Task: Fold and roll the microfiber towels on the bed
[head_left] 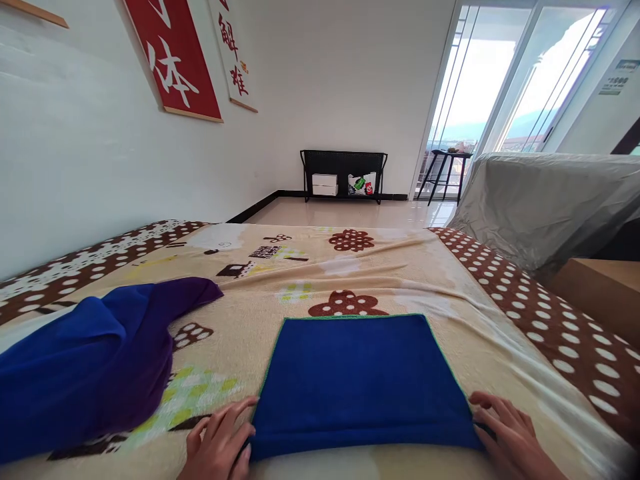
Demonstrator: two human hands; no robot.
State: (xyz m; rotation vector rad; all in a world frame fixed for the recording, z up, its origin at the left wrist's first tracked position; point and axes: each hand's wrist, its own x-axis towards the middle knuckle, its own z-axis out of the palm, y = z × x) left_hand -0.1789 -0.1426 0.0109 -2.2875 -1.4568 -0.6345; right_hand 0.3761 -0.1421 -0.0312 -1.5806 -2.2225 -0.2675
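A blue cloth (360,373) with a thin green stitched edge lies spread flat on the patterned blanket. Its near edge looks turned up in a narrow fold. At the near left corner, my left hand (220,440) has its fingers closed on the cloth. My right hand (510,433) pinches the near right corner, with the thumb partly hidden. To the left, a crumpled blue and purple cloth (115,353) rests in a loose heap, apart from both hands.
The beige blanket (400,260) has brown polka-dot borders and some wrinkles. Beyond it stands a black rack (345,162) by the wall. A plastic-covered piece of furniture (545,200) and a cardboard box (595,293) are on the right. A dark stool (444,175) stands near the glass doors.
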